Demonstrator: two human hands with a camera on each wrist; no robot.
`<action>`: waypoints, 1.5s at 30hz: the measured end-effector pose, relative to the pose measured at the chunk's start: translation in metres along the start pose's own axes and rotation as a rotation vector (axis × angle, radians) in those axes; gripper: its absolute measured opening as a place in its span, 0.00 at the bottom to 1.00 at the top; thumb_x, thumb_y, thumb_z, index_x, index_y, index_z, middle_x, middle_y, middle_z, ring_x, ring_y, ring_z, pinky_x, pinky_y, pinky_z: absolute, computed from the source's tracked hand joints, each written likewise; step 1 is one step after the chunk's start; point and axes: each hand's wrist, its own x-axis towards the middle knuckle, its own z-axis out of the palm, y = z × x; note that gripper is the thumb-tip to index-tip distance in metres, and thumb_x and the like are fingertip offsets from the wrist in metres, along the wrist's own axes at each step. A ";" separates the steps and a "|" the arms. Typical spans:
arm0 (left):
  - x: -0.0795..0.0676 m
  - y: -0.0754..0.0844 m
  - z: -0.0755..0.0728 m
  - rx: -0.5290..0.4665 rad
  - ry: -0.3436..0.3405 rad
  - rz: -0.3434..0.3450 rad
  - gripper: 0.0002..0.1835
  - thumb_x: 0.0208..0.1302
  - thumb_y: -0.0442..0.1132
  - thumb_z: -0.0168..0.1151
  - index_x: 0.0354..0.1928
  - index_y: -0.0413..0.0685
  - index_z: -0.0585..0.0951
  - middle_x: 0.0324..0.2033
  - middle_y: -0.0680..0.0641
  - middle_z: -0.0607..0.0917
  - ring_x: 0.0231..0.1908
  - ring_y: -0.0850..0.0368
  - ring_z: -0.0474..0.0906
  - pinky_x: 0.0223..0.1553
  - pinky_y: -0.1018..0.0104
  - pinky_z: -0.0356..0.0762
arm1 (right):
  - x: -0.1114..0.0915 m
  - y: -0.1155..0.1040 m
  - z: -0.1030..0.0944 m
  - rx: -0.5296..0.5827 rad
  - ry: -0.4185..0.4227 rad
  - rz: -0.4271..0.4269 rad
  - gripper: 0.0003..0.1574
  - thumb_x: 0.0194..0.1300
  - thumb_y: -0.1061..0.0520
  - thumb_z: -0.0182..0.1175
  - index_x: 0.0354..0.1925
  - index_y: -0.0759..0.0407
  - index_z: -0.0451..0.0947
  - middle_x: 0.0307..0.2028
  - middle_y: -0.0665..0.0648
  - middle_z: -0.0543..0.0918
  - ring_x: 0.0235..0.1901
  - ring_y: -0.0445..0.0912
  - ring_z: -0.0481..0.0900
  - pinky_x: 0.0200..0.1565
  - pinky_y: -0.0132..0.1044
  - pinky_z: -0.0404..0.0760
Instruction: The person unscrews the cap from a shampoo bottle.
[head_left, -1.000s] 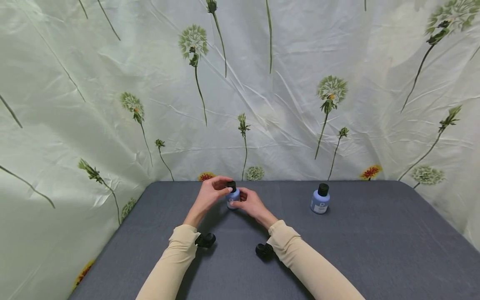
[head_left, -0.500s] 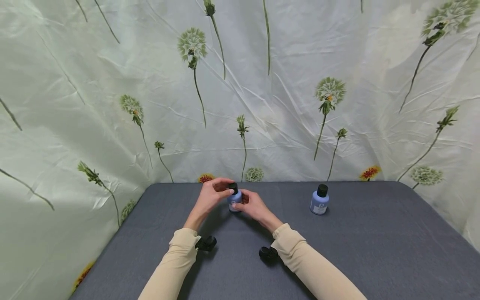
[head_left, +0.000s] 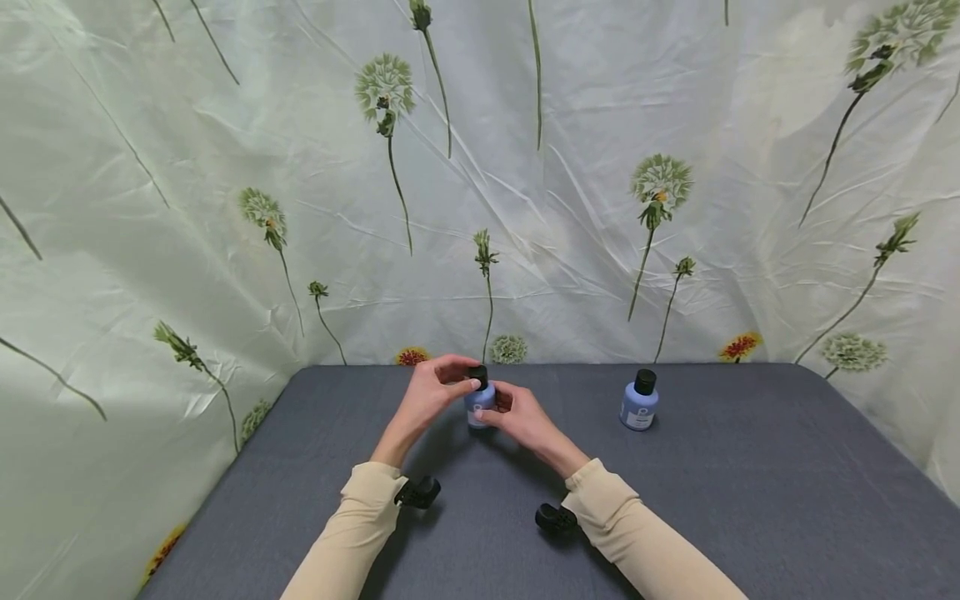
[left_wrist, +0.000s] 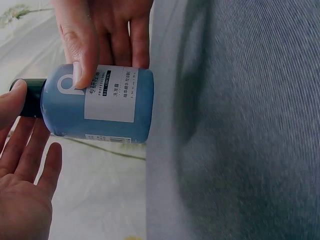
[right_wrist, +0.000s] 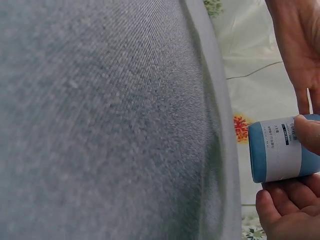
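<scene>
Pinching black cap (left_wrist: 34, 98) in left fingers (left_wrist: 32, 155), gripping blue bottle (left_wrist: 100, 109) just below with right fingers (left_wrist: 139, 47). Probably cap-twisting tbh; next calls for steadying the bottle.

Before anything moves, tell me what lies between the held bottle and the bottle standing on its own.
The head view shows the right hand on the held bottle, then only bare grey tabletop up to the standing bottle.

A blue bottle (head_left: 638, 406) with a black cap (head_left: 645, 382) stands upright on the right side of a dark grey table (head_left: 750, 492), behind which hangs a pale, creased curtain (head_left: 570, 92) printed with green dandelions (head_left: 662, 177) and red-orange flowers (head_left: 740, 344).
</scene>
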 end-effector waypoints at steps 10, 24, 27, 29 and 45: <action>0.004 -0.018 0.014 -0.007 0.017 0.030 0.15 0.61 0.36 0.71 0.50 0.47 0.85 0.43 0.46 0.86 0.46 0.51 0.82 0.47 0.55 0.77 | -0.016 -0.002 -0.011 -0.024 0.013 0.015 0.31 0.65 0.61 0.65 0.64 0.66 0.71 0.55 0.63 0.80 0.53 0.54 0.80 0.50 0.45 0.79; -0.002 -0.008 0.030 -0.012 -0.003 0.080 0.14 0.60 0.37 0.71 0.48 0.52 0.86 0.42 0.51 0.86 0.44 0.54 0.82 0.50 0.51 0.76 | -0.035 -0.006 -0.021 -0.018 0.048 -0.016 0.32 0.64 0.61 0.67 0.64 0.68 0.71 0.56 0.65 0.79 0.55 0.55 0.78 0.52 0.48 0.78; -0.003 -0.006 0.033 -0.005 -0.016 0.093 0.14 0.60 0.37 0.71 0.48 0.51 0.85 0.42 0.51 0.86 0.44 0.54 0.82 0.50 0.52 0.76 | -0.038 -0.005 -0.024 -0.020 0.056 -0.001 0.32 0.63 0.61 0.67 0.64 0.67 0.71 0.55 0.64 0.80 0.54 0.55 0.79 0.51 0.47 0.79; -0.003 -0.006 0.035 0.001 -0.026 0.094 0.13 0.60 0.38 0.71 0.48 0.53 0.85 0.42 0.52 0.86 0.44 0.54 0.81 0.50 0.53 0.76 | -0.040 -0.004 -0.025 -0.015 0.058 0.017 0.32 0.63 0.61 0.67 0.63 0.66 0.72 0.55 0.63 0.80 0.54 0.54 0.79 0.50 0.46 0.79; -0.007 0.009 0.050 -0.006 -0.094 0.078 0.14 0.63 0.39 0.70 0.51 0.53 0.84 0.47 0.51 0.83 0.46 0.53 0.80 0.48 0.54 0.77 | -0.059 -0.004 -0.039 0.008 0.080 0.057 0.34 0.64 0.60 0.67 0.65 0.65 0.70 0.56 0.65 0.79 0.55 0.57 0.79 0.52 0.48 0.79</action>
